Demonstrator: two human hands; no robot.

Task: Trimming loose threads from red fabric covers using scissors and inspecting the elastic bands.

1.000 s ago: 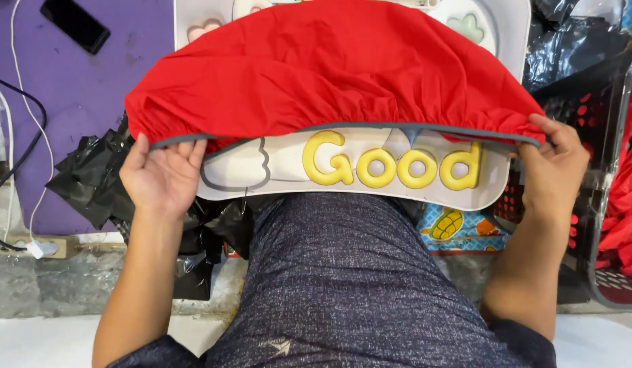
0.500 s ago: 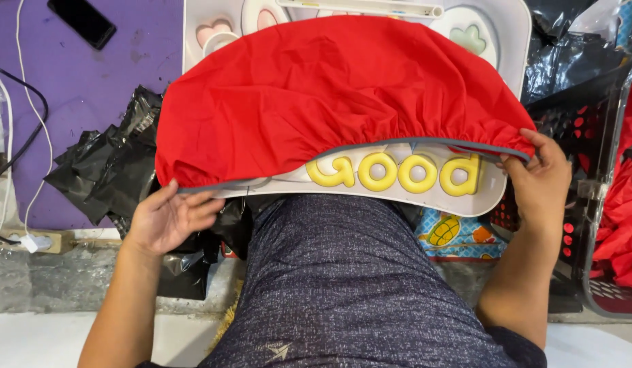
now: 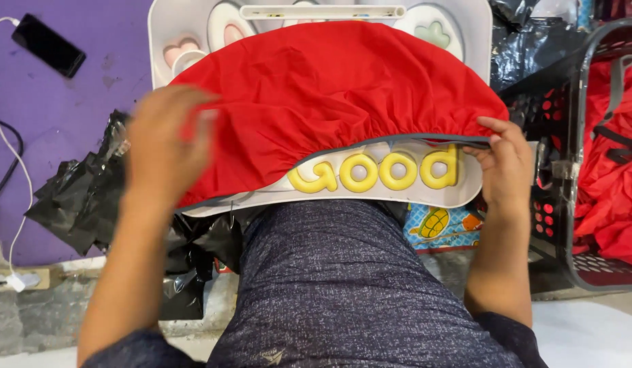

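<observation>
A red fabric cover (image 3: 336,102) with a grey elastic hem lies stretched over a white plastic tray (image 3: 438,194) that rests against my lap. Yellow raised letters show on the tray's near edge below the hem. My right hand (image 3: 506,167) pinches the cover's hem at the tray's right side. Blurred with motion, my left hand (image 3: 162,146) hovers over the cover's left part with fingers spread; whether it touches the fabric is unclear. The tray's far end (image 3: 316,13) shows moulded recesses.
Crumpled black plastic bags (image 3: 84,197) lie at my left on a purple mat (image 3: 64,109), with a black phone (image 3: 49,45) and white cable (image 3: 16,225). A basket (image 3: 581,136) holding more red fabric (image 3: 615,170) stands at the right.
My left hand let go of the hem's left end and rose over the cover. The tray and cover shifted right and closer. My right hand kept its hold on the hem.
</observation>
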